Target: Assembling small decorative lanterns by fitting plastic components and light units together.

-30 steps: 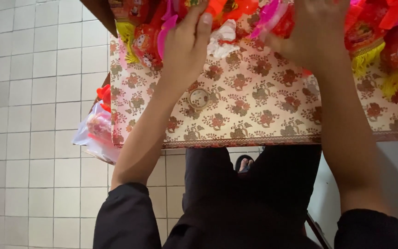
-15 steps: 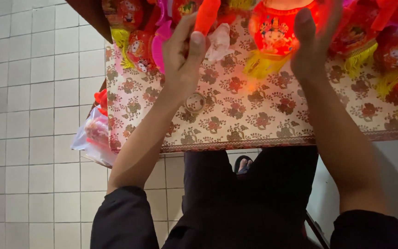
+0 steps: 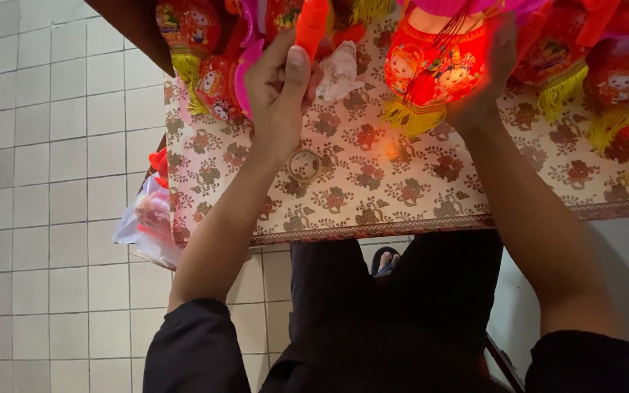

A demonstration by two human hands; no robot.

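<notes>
Hands, two, both up on the table (image 3: 402, 196) with its floral cloth. Left hand (image 3: 278, 102) clamped in a closed grip on an orange stick (image 3: 311, 25). Right hand (image 3: 485, 80) wrapped around one glowing red lantern (image 3: 434, 69) with a yellow tassel, held just above the cloth. More red lanterns crowded along the far edge, count unclear: at least two left (image 3: 191, 29), two right (image 3: 620, 80). One tape roll (image 3: 304, 164) near the left wrist, one crumpled white scrap (image 3: 340, 69) between the hands. One plastic bag (image 3: 147, 222) hanging off the table's left corner.
</notes>
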